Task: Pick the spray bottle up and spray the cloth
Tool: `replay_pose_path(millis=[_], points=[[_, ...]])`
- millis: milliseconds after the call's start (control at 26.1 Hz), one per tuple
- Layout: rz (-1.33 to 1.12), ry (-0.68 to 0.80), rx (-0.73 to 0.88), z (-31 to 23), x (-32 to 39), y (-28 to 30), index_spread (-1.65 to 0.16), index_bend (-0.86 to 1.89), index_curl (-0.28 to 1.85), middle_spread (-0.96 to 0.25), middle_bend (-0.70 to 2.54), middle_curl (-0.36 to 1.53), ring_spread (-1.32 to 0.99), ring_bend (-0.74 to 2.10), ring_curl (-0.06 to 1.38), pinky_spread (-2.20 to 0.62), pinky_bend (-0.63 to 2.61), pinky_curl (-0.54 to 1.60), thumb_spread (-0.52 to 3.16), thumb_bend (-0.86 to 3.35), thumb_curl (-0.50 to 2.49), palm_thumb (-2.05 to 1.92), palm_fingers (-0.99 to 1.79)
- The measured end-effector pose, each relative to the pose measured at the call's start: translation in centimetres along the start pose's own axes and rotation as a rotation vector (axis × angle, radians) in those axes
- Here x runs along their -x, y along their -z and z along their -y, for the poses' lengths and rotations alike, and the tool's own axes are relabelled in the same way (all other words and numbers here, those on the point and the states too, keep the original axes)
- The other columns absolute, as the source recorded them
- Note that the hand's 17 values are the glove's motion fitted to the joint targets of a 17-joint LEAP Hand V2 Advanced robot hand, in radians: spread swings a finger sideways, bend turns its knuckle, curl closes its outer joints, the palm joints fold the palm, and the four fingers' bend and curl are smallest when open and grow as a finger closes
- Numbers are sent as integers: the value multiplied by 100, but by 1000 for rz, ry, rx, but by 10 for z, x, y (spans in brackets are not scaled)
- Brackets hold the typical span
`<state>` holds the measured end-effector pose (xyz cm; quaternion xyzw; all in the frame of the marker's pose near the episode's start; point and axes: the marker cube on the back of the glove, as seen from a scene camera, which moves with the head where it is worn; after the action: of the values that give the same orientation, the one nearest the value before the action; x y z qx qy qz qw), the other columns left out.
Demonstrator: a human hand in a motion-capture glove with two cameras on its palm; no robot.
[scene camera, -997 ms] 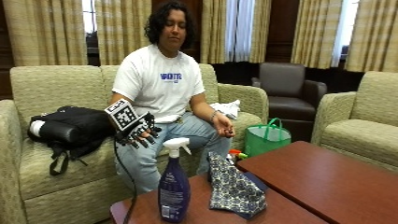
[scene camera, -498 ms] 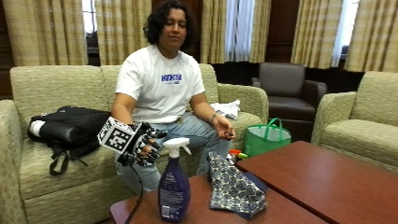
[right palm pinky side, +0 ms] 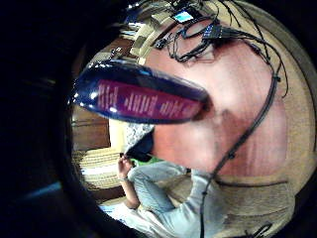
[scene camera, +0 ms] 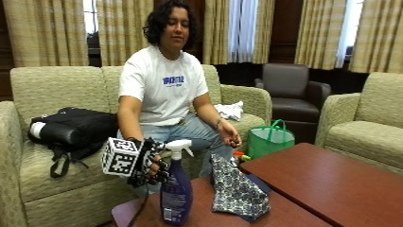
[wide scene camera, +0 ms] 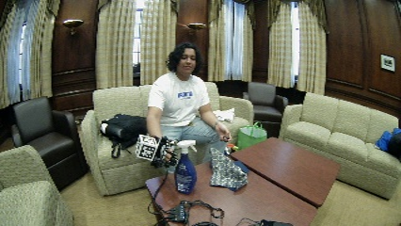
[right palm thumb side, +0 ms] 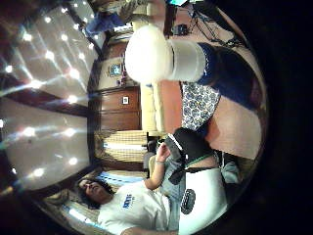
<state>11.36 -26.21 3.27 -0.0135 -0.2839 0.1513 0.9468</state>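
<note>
Grip [scene camera: 153, 165] now reaching spray bottle [scene camera: 176, 191], unclosed

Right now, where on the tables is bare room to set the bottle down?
The far table shows bare wood right of the cloth. On the near table, wood past the cloth is free. It is crowded around the spray bottle, the gloved hand and the cables.

A formal lounge or common room is shown: dark wood-panelled walls [wide scene camera: 75, 56] are hung with tall plaid curtains [wide scene camera: 116, 42] and lit by brass wall sconces [wide scene camera: 73, 22]. Pale green sofas [wide scene camera: 113, 136] and dark leather armchairs [wide scene camera: 266, 99] are grouped around low reddish wooden tables [wide scene camera: 288, 167] on beige carpet [wide scene camera: 100, 207].
</note>
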Motion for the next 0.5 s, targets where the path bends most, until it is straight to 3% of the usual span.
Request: replay_pose_path(millis=[498], points=[[60,-5,-68,50,9,-25,-39,9,22,-14,25,36,-16,42,32,5,36,25,87,-3,34,72,34]])
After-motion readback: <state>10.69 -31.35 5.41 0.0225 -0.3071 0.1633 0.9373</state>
